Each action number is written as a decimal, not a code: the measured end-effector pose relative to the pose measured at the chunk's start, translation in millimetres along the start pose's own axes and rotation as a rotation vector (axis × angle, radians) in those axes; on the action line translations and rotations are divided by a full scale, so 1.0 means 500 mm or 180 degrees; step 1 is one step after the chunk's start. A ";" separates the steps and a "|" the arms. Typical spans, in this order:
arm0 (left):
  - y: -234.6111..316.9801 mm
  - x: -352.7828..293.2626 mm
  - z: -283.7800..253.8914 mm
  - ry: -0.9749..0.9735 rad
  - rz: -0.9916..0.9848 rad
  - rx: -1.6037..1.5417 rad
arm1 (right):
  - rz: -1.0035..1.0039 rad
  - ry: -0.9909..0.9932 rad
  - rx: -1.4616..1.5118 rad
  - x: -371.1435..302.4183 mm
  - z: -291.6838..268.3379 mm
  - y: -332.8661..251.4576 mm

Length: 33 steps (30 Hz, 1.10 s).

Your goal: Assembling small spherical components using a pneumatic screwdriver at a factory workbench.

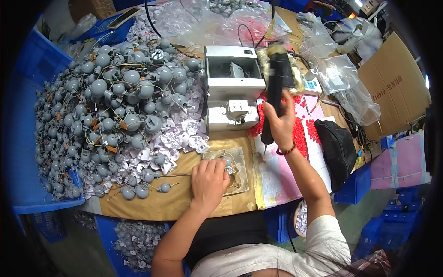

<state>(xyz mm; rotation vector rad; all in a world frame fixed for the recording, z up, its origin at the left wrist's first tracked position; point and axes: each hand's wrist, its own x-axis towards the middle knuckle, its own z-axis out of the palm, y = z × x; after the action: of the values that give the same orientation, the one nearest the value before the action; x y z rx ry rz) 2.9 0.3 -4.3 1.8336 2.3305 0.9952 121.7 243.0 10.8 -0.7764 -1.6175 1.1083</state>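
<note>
My left hand is closed at the fingertips on a small grey ball-shaped part with a white piece under it. The part sits on a flat square board at the table's front edge, and my fingers hide some of it. Raised to the right, my right hand is wrapped round a black electric screwdriver. Its narrow tip points down, apart from the board, and motion blurs its upper end. Below the tool lie many small red pieces.
Heaped at left are grey ball-shaped parts with wires and white plastic pieces, beside a blue bin. A white machine stands behind the board. To the right are a black pouch, clear plastic bags and a cardboard box.
</note>
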 end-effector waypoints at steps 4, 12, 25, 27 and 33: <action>-0.001 -0.008 -0.006 -0.0063 -0.0068 -0.0082 | -0.1017 0.0277 0.1306 -0.005 0.048 -0.210; 0.006 -0.003 -0.003 0.0038 -0.0085 -0.0160 | -0.0547 -0.0722 0.1006 0.079 0.124 -0.231; -0.009 -0.015 0.007 -0.0150 -0.0383 -0.0397 | 0.0483 -0.1269 0.0927 -0.040 0.127 -0.230; -0.012 -0.015 0.006 -0.0059 -0.0363 -0.0392 | 0.0426 -0.1309 0.1200 -0.076 0.126 -0.236; -0.006 -0.007 0.004 -0.0003 -0.0291 -0.0481 | 0.0204 -0.1411 0.1439 -0.120 0.118 -0.221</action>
<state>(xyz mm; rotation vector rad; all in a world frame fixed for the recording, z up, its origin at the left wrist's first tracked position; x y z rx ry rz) 1.9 -2.1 -8.7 1.6574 2.2469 1.1236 86.7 131.3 85.7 -0.2955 -1.6072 1.7045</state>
